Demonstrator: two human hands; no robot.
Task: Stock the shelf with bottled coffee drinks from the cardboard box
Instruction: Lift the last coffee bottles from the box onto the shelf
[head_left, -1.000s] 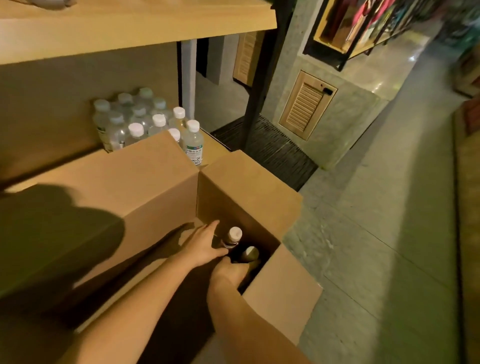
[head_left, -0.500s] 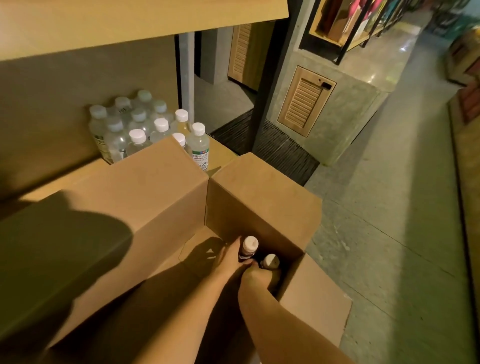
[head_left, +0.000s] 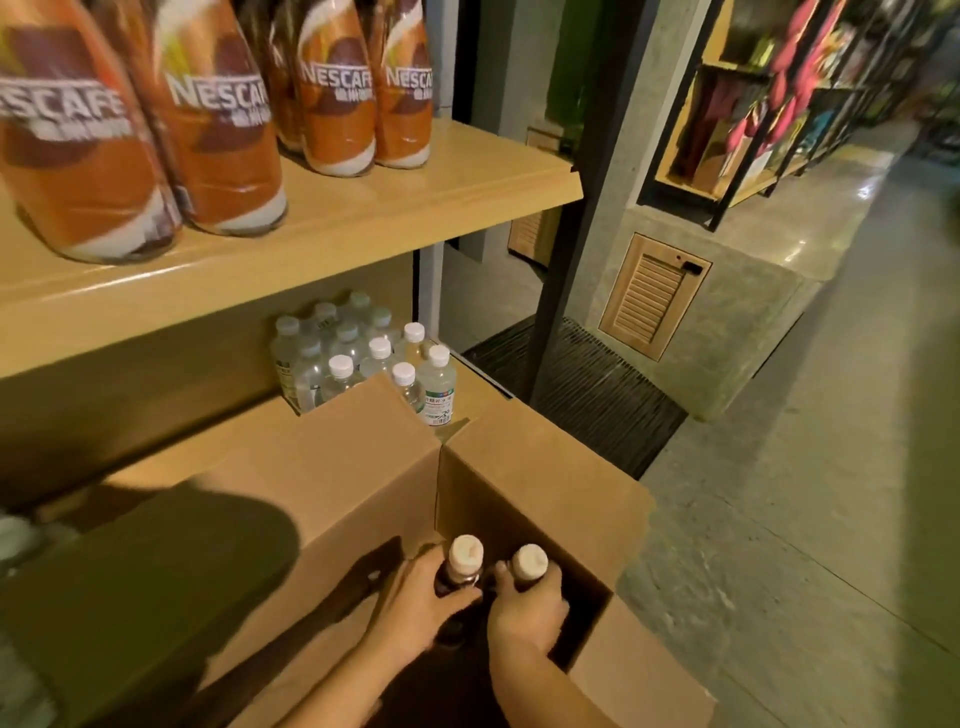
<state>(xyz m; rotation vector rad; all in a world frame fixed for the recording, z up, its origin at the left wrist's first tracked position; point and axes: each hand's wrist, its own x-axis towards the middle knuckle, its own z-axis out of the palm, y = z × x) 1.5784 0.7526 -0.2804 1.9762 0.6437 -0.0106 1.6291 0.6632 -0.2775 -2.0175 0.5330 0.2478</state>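
Cardboard box (head_left: 545, 499) sits open on the floor against the shelving, flaps up. Both hands are down inside its right end.

Left hand (head_left: 421, 597): grip wrapped round the neck of left bottle (head_left: 464, 564), fingers closed on it just under the cream cap. Cap sticks up clear above the hand. Bottle upright, dark body mostly hidden by the fingers.

Right hand (head_left: 527, 608): grip clamped on right bottle (head_left: 530, 564), same hold, below the cap, thumb on the near side. Also upright.

Both bottles are side by side, close together, caps near level with the box's rim; can't tell if their bases rest on the box bottom. Box interior past the right hand is in shadow, contents unreadable.

Upper shelf (head_left: 395, 208), light wood: row of coffee bottles (head_left: 337, 104) with orange-brown Nescafé labels, standing upright near the front edge, blurred at the left. Bare shelf space to their right.

Lower shelf, behind the box's rear flap: cluster of water bottles (head_left: 363, 358), clear with white caps, partly hidden by the flap.

Right of the shelving: black post (head_left: 576, 234), floor grille, louvred wooden panel (head_left: 649, 296) in a grey wall.
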